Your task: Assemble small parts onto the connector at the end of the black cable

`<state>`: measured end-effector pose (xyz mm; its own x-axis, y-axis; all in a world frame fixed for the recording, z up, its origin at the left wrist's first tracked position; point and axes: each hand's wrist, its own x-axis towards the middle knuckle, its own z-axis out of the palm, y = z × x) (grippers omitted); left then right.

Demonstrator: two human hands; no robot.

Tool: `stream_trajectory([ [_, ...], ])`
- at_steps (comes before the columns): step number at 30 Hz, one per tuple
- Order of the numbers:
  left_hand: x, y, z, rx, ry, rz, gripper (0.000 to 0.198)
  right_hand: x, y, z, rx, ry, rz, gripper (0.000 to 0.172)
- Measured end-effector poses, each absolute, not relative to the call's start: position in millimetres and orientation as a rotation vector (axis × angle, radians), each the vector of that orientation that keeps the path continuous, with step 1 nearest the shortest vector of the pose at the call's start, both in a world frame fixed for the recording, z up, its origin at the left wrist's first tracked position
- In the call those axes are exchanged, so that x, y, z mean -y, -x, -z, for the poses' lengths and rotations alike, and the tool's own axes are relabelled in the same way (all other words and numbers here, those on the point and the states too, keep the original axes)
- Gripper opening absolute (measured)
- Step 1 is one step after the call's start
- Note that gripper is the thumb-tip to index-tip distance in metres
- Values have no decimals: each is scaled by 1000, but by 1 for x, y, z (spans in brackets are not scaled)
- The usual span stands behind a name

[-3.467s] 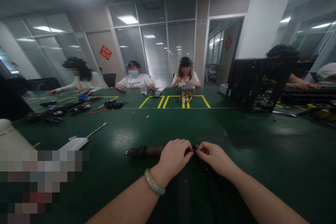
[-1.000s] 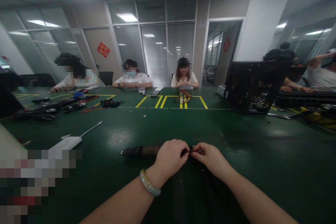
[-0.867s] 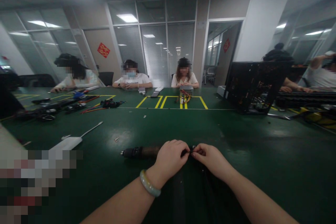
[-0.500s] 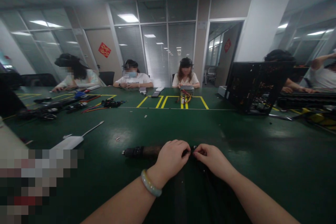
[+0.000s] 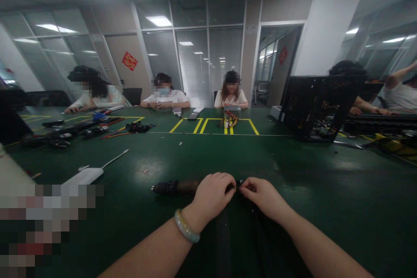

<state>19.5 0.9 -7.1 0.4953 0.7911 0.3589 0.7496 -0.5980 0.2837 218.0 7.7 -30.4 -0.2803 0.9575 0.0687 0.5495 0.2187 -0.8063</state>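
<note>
Both my hands meet at the near middle of the green table. My left hand, with a pale green bangle on its wrist, is closed around a dark sleeved cable bundle that lies to the left and ends in a black connector. My right hand pinches a small dark part of the same bundle right beside the left fingertips. Black cables run from the hands toward me between my forearms.
A white flat device with a cord lies at the left. Cable harnesses cover the far left. A black open computer case stands at the right. A small unit with coloured wires sits among yellow floor-tape marks. Several people sit around the table.
My hands stay together on the cable bundle with only tiny finger shifts. A person at the far right has raised an arm. The view has drifted slightly.
</note>
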Motion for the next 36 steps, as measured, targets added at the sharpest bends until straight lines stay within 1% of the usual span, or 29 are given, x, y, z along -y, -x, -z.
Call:
stream_trajectory([
  [4, -1, -19, 9, -1326, -2653, -723, 11, -7, -218, 30, 1913, 1401, -919, 17],
  [8, -1, -19, 10, -1388, -2629, -736, 19, -5, -218, 28, 1921, 1426, -899, 17],
  [13, -1, -19, 9, -1375, -2634, -722, 11, -3, -217, 22, 1938, 1438, -903, 16],
  [19, -1, -18, 8, -1325, -2682, -703, 11, -5, -218, 24, 1943, 1436, -904, 15],
  [24, -2, -18, 11, -1390, -2639, -738, 16, -7, -219, 29, 1942, 1453, -906, 16],
  [31, -3, -18, 11, -1320, -2655, -751, 8, -6, -219, 27, 1949, 1437, -908, 16],
  [33, -3, -18, 10, -1297, -2667, -752, 9, -5, -219, 26, 1944, 1442, -915, 16],
  [36, -2, -19, 11, -1325, -2654, -767, 17, -5, -217, 24, 1942, 1457, -906, 15],
])
